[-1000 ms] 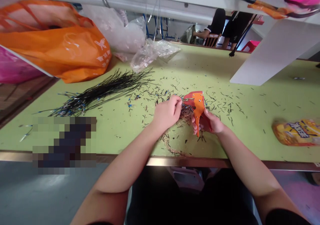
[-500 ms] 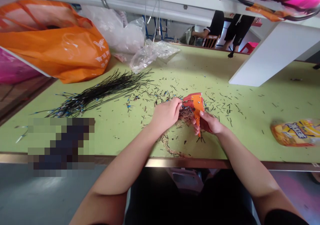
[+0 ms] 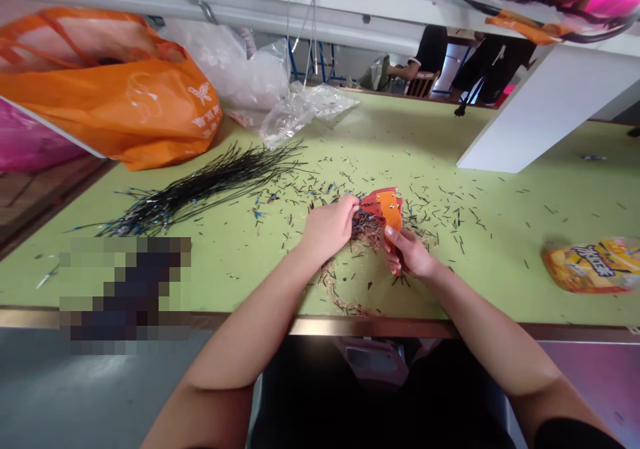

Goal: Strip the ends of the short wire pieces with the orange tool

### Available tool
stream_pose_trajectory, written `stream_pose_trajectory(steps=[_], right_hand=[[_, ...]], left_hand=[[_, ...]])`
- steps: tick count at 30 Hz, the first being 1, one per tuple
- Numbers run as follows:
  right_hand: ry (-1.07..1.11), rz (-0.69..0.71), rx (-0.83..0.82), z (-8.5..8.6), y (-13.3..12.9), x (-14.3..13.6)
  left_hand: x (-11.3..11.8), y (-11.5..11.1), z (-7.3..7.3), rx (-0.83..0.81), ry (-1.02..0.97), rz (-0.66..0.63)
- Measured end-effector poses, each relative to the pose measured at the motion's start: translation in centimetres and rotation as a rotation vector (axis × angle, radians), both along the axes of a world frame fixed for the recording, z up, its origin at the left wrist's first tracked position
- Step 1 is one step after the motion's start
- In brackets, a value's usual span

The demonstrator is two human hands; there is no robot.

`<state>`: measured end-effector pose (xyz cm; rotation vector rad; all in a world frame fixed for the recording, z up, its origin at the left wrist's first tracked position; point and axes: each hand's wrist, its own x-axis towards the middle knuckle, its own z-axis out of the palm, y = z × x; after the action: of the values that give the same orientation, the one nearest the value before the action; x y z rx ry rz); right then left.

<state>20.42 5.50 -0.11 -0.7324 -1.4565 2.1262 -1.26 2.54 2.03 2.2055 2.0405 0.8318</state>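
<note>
My right hand is wrapped round the handles of an orange and red wire stripper, whose head points left. Facing its jaws, my left hand is closed in a pinch on what looks like a thin black wire; most of it is hidden by the fingers. Under both hands lies a heap of stripped wire scraps, with copper strands and bits of black insulation. To the left rests a bundle of black wires with blue and silvery ends.
An orange bag and clear plastic bags stand at the back left. A white upright panel rises from the green table. A yellow snack packet lies right. Thin cables hang overhead; other people are behind.
The wire stripper has shifted slightly left towards my left hand, and its handles are squeezed closer together in my right hand. A person in the background has changed position.
</note>
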Motion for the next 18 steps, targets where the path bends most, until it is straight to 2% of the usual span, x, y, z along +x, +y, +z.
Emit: stream_pose_trajectory(steps=[3, 8, 10, 12, 14, 16, 18], right_hand=[[0.044, -0.029, -0.013, -0.3, -0.4, -0.3], [0.147, -0.040, 0.007, -0.2, -0.6, -0.1], [0.224, -0.170, 0.045, 0.5, -0.2, 0.3], [0.338, -0.436, 0.093, 1.5, 0.6, 0.9], [0.393, -0.622, 0.084, 2.5, 1.5, 1.4], [0.384, -0.635, 0.101, 2.8, 2.1, 1.6], [0.323, -0.530, 0.133, 2.2, 2.0, 1.3]], left_hand=[[0.1, -0.1, 0.2, -0.020, -0.051, 0.018], [-0.1, -0.6, 0.9, 0.049, -0.164, 0.013], [-0.7, -0.5, 1.1, 0.105, -0.235, 0.049], [-1.5, -0.2, 1.2, 0.203, -0.316, 0.142], [-1.9, 0.0, 1.2, 0.286, -0.359, 0.227], [-1.7, 0.1, 1.1, 0.275, -0.330, 0.221], [-1.0, -0.2, 1.1, 0.240, -0.267, 0.156]])
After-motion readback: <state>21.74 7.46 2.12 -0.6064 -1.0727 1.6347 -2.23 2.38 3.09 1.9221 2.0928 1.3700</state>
